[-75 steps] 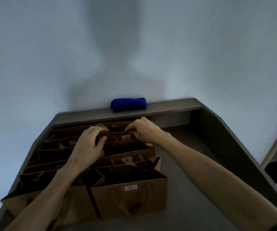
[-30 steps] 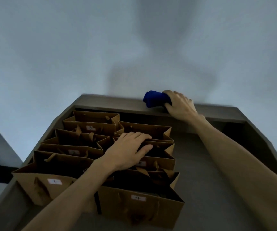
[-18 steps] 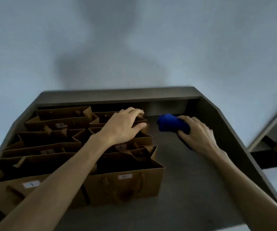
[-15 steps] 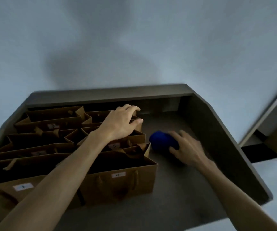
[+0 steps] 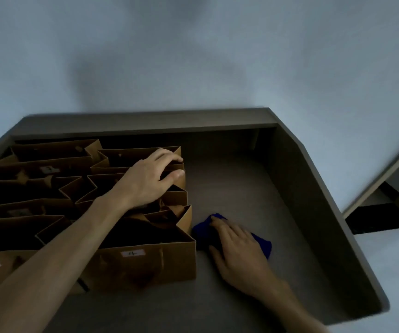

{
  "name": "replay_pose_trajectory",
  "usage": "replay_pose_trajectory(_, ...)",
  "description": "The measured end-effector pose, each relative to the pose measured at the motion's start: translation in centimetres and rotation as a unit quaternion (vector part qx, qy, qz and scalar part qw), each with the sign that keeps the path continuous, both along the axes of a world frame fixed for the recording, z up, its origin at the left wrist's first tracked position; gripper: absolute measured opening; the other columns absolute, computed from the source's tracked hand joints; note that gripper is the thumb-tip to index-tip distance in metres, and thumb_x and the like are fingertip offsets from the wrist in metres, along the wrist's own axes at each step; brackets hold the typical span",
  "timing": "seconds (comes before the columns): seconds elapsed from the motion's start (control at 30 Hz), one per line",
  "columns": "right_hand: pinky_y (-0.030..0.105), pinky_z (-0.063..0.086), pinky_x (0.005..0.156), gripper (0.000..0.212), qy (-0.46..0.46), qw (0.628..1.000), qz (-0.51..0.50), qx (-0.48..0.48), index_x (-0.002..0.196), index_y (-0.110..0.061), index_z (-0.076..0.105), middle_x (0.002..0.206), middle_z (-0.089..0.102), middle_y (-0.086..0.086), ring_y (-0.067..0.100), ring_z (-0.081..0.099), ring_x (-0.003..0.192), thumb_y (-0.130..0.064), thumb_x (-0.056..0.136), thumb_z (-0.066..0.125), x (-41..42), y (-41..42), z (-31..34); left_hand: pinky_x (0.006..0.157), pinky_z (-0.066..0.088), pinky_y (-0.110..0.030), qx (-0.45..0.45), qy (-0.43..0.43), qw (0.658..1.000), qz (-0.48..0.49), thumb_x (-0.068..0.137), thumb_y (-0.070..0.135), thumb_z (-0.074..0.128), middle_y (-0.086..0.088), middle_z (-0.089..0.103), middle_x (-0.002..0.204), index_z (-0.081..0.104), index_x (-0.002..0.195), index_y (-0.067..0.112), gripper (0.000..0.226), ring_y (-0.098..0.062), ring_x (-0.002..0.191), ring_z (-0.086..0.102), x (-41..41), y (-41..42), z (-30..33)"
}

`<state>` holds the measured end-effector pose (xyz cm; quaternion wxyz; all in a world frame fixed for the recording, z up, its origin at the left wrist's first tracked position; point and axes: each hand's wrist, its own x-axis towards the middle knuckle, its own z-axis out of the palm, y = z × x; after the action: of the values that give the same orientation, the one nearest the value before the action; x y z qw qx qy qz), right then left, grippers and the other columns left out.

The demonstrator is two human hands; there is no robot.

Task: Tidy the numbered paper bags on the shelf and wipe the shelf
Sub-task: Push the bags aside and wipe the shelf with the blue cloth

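Observation:
Several brown numbered paper bags stand in two rows on the left half of the grey shelf (image 5: 236,179). The nearest right one is bag 4 (image 5: 145,260). My left hand (image 5: 148,181) rests on the top edges of the right row's rear bags, fingers curled over a rim. A blue cloth (image 5: 203,230) lies flat on the shelf floor just right of bag 4. My right hand (image 5: 236,251) presses down on the cloth with fingers fairly straight and covers most of it.
The shelf has a raised back ledge (image 5: 145,121) and a slanted right side wall (image 5: 313,212). Bare shelf floor stretches from the bags to that wall. Another piece of furniture (image 5: 397,188) shows at the right edge. A pale wall rises behind.
My right hand took the rolled cloth off the back ledge, brought it down to the shelf floor, and has slid it toward me beside bag 4. The left hand stayed on the bags.

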<state>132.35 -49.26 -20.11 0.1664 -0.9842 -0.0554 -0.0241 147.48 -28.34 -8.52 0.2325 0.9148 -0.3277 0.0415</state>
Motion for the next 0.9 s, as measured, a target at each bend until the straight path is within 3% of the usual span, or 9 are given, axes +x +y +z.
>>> replay_pose_trajectory(0.1, 0.029, 0.000, 0.112, 0.053, 0.021, 0.999, 0.045, 0.002, 0.149, -0.039, 0.020, 0.161, 0.017, -0.013, 0.003, 0.011, 0.145, -0.052, 0.099, 0.031, -0.6, -0.3, -0.2, 0.094, 0.045, -0.035, -0.008, -0.001, 1.000, 0.004, 0.096, 0.051, 0.042, 0.013, 0.042, 0.137, 0.048, 0.131, 0.032, 0.041, -0.007, 0.120, 0.046, 0.3, 0.0, -0.1)
replay_pose_trajectory(0.27, 0.040, 0.027, 0.115, 0.048, -0.007, 1.000, -0.005, -0.006, 0.148, -0.029, 0.030, 0.155, 0.034, -0.002, 0.016, 0.033, 0.141, -0.038, 0.102, 0.038, 7.9, -0.7, 0.7, 0.089, 0.046, -0.029, -0.016, 0.000, 1.000, 0.007, 0.095, 0.053, 0.042, 0.017, 0.043, 0.133, 0.048, 0.128, 0.036, 0.038, -0.007, 0.117, 0.049, 0.6, 0.1, -0.4)
replay_pose_trajectory(0.47, 0.049, 0.030, 0.112, 0.047, 0.027, 0.998, -0.045, -0.031, 0.148, -0.023, 0.031, 0.154, 0.035, 0.009, 0.029, 0.034, 0.140, -0.035, 0.103, 0.037, 18.3, -1.0, 1.7, 0.090, 0.045, -0.027, -0.016, -0.006, 1.000, 0.017, 0.097, 0.049, 0.042, 0.016, 0.045, 0.132, 0.050, 0.126, 0.035, 0.033, -0.005, 0.118, 0.048, 0.6, 0.1, -0.5)
replay_pose_trajectory(0.57, 0.048, 0.025, 0.115, 0.048, 0.028, 0.998, -0.045, -0.039, 0.148, -0.026, 0.032, 0.158, 0.029, 0.006, 0.028, 0.028, 0.144, -0.039, 0.103, 0.036, 17.2, -0.8, 1.4, 0.089, 0.043, -0.025, -0.015, -0.012, 1.000, 0.017, 0.098, 0.045, 0.042, 0.015, 0.046, 0.131, 0.051, 0.126, 0.035, 0.032, -0.005, 0.117, 0.048, 0.8, 0.1, -0.4)
replay_pose_trajectory(0.77, 0.042, 0.020, 0.116, 0.051, 0.017, 0.999, -0.026, -0.032, 0.148, -0.037, 0.027, 0.161, 0.022, -0.002, 0.019, 0.023, 0.146, -0.052, 0.098, 0.029, 6.4, -0.6, -0.1, 0.086, 0.047, -0.025, -0.020, -0.032, 0.999, 0.009, 0.098, 0.042, 0.044, 0.011, 0.048, 0.131, 0.052, 0.127, 0.031, 0.032, -0.008, 0.115, 0.051, 1.0, 0.1, -0.8)
replay_pose_trajectory(0.9, 0.043, 0.022, 0.116, 0.049, 0.019, 0.998, -0.042, -0.051, 0.147, -0.036, 0.029, 0.161, 0.024, 0.000, 0.021, 0.023, 0.147, -0.048, 0.099, 0.031, 5.7, -0.4, -0.4, 0.084, 0.048, -0.023, -0.024, -0.037, 0.999, 0.011, 0.098, 0.043, 0.044, 0.012, 0.047, 0.132, 0.052, 0.127, 0.031, 0.033, -0.007, 0.114, 0.052, 1.2, 0.2, -0.8)
